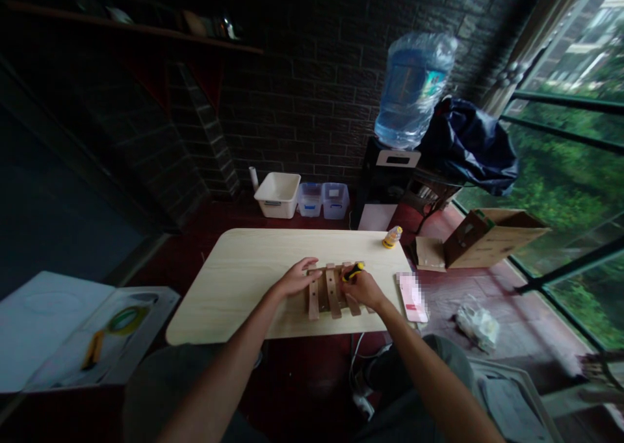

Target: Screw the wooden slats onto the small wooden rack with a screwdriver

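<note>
A small wooden piece made of several slats (pixel 313 297), with dark holes in them, lies on the pale table (pixel 234 267). My right hand (pixel 363 290) is closed around a black and yellow handled tool, which looks like a screwdriver (pixel 355 271), over the right-hand slats. Its tip is hidden by the fingers. At the left end of the slatted piece rests my left hand (pixel 295 278), fingers stretched out and apart. Its fingertips reach the leftmost slat, though whether they press on it I cannot tell.
A small yellow-capped bottle (pixel 392 237) stands at the table's far right corner. Near the right edge lies a pink-white pad (pixel 412 297). An open case (pixel 141 339) holding an orange tool sits at left. Beyond the table are plastic bins (pixel 277 196), a water dispenser (pixel 383 189) and a cardboard box (pixel 487 238).
</note>
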### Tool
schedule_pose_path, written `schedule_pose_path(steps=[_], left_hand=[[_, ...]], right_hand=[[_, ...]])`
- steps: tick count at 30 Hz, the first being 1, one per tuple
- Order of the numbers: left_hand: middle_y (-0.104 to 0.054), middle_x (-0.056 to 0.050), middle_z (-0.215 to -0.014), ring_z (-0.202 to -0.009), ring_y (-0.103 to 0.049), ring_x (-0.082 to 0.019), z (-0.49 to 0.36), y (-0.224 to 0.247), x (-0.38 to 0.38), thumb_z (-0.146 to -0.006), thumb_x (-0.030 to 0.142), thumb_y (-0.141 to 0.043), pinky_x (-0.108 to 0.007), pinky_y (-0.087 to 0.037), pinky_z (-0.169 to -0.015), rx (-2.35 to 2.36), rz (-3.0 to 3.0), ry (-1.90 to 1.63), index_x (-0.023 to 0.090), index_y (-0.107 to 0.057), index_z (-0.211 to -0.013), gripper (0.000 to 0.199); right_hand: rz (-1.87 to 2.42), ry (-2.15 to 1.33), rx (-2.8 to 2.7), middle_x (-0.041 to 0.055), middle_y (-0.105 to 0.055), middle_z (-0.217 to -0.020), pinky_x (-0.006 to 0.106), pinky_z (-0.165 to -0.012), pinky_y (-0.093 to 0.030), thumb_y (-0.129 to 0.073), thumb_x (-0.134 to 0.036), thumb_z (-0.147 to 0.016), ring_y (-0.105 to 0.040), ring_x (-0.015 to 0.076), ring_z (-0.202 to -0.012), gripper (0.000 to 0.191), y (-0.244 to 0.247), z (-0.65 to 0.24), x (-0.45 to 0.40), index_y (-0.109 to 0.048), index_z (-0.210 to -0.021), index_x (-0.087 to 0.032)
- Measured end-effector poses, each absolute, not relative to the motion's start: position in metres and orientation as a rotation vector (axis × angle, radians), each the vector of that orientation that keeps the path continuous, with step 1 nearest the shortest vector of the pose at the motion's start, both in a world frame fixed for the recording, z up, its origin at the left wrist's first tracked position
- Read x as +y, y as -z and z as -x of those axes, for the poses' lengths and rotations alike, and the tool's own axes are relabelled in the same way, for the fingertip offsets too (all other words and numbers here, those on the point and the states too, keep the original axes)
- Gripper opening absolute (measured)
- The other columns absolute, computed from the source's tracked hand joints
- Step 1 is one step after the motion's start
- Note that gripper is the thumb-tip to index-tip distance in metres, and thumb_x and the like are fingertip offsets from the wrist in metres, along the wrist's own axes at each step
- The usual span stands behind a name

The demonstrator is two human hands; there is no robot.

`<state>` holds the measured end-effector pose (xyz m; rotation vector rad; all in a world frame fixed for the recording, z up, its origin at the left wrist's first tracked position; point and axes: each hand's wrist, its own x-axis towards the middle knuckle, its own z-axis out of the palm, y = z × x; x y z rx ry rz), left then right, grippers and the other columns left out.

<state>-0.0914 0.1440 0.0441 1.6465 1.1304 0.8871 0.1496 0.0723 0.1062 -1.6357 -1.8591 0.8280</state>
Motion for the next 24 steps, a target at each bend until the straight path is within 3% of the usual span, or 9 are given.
schedule_pose_path(steps=[3, 8, 13, 17, 21, 24], left_hand=[[-0.068, -0.011, -0.125, -0.117, -0.064, -0.027, 0.084, -0.016, 0.124, -0.074, 0.049, -0.074, -0.042, -0.050, -0.102, 1.136, -1.441, -1.001, 0.019, -0.061, -0.121, 0.058], [-0.068, -0.010, -0.124, -0.111, -0.065, -0.025, 0.073, 0.008, 0.107, -0.080, 0.049, -0.066, -0.040, -0.052, -0.099, 1.142, -1.310, -1.134, 0.018, -0.057, -0.124, 0.054], [-0.066, -0.009, -0.128, -0.118, -0.062, -0.025, 0.072, 0.020, 0.102, -0.084, 0.051, -0.061, -0.040, -0.049, -0.103, 1.200, -1.279, -1.144, 0.020, -0.053, -0.131, 0.057], [-0.062, -0.010, -0.136, -0.127, -0.057, -0.025, 0.073, 0.025, 0.100, -0.086, 0.050, -0.059, -0.039, -0.044, -0.109, 1.241, -1.305, -1.158, 0.021, -0.052, -0.135, 0.057], [-0.060, -0.009, -0.137, -0.128, -0.056, -0.025, 0.073, 0.023, 0.098, -0.086, 0.049, -0.059, -0.039, -0.043, -0.110, 1.269, -1.314, -1.163, 0.022, -0.052, -0.135, 0.056], [-0.060, -0.010, -0.137, -0.127, -0.056, -0.026, 0.073, 0.023, 0.097, -0.086, 0.050, -0.059, -0.040, -0.043, -0.109, 1.267, -1.311, -1.178, 0.022, -0.052, -0.135, 0.057]], right_hand=[[1.653, -0.773, -1.864, 0.0008, -0.074, -0.089, 0.022, -0.070, -0.050, -0.065, -0.018, -0.076, -0.068, 0.0158, -0.080, 0.019, -0.101, -0.137, 0.075, -0.069, -0.094, -0.021], [1.722, -0.849, -1.917, 0.0000, -0.071, -0.075, 0.021, -0.063, -0.049, -0.065, -0.023, -0.079, -0.066, 0.0143, -0.070, 0.010, -0.098, -0.132, 0.073, -0.069, -0.087, -0.020], [1.610, -0.926, -1.953, 0.0007, -0.074, -0.083, 0.021, -0.066, -0.050, -0.062, -0.031, -0.086, -0.068, 0.0134, -0.074, 0.013, -0.098, -0.135, 0.070, -0.069, -0.088, -0.019], [1.642, -0.948, -1.968, 0.0014, -0.073, -0.079, 0.022, -0.066, -0.051, -0.056, -0.036, -0.092, -0.069, 0.0148, -0.072, 0.021, -0.097, -0.135, 0.069, -0.070, -0.090, -0.020], [1.627, -0.870, -2.016, 0.0022, -0.073, -0.084, 0.024, -0.071, -0.051, -0.063, -0.031, -0.088, -0.068, 0.0154, -0.076, 0.016, -0.096, -0.135, 0.071, -0.066, -0.099, -0.020], [1.606, -0.830, -2.031, 0.0022, -0.072, -0.087, 0.024, -0.070, -0.050, -0.068, -0.029, -0.085, -0.067, 0.0148, -0.076, 0.022, -0.098, -0.135, 0.071, -0.062, -0.105, -0.021]])
